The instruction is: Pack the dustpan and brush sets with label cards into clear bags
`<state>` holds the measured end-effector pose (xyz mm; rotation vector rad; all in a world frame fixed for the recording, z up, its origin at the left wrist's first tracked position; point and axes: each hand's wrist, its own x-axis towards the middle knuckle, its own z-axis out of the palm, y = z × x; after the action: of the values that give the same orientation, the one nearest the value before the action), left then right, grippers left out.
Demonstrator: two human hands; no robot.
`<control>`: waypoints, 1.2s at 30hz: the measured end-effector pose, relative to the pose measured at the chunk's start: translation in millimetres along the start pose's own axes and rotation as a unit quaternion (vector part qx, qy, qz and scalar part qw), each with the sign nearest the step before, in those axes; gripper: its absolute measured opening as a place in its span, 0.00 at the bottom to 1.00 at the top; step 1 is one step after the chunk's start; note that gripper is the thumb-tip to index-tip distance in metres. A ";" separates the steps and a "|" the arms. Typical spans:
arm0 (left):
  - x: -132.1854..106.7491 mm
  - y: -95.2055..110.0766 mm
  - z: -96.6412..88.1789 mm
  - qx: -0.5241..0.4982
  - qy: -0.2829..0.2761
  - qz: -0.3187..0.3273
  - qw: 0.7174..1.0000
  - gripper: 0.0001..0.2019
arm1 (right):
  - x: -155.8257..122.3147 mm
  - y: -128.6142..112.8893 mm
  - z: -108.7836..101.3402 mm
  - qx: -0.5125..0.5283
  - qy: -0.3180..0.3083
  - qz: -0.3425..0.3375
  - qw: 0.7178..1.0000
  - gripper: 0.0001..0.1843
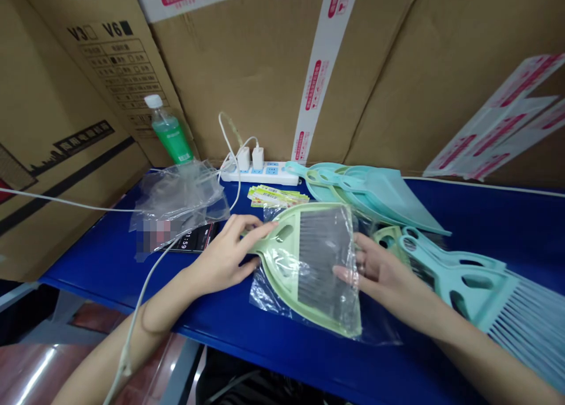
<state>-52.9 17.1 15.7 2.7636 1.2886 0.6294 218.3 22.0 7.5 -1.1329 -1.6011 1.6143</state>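
Touching both hands (pixel 223 258), seemingly: bagged green broom (pixel 309 269).

Two hands (pixel 225 258), one bagged green broom (pixel 318 264).

Phone (pixel 194 238) half under clear plastic (pixel 176 202), teal broom bristles (pixel 529 316) cut off by the right edge

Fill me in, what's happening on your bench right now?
A person's left hand has its fingers on a pale green hand broom lying on a clear plastic bag, and the right hand rests on plastic over the broom's dark bristles. Teal brooms lie to the right, with teal dustpans behind, all on a blue table.
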 end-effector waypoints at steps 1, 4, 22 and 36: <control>-0.6 0.3 -0.4 0.028 0.003 0.023 0.999 0.30 | 0.9 0.5 -1.4 0.007 0.001 0.002 1.000 0.33; -4.1 0.3 0.7 0.095 0.035 0.085 0.991 0.28 | 1.9 0.1 -4.9 0.025 0.018 0.002 1.000 0.37; -22.0 -28.4 -52.5 0.256 0.220 -0.273 0.901 0.20 | -0.6 -15.0 -17.0 0.092 0.094 0.010 0.991 0.30; -20.3 -38.1 -61.7 0.137 0.039 -0.118 0.983 0.18 | 2.3 -8.3 -13.7 0.105 0.099 0.002 0.990 0.36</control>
<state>-115.2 18.4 58.0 2.7452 1.8133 0.5876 227.9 31.4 16.5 -1.1451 -1.2726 1.5766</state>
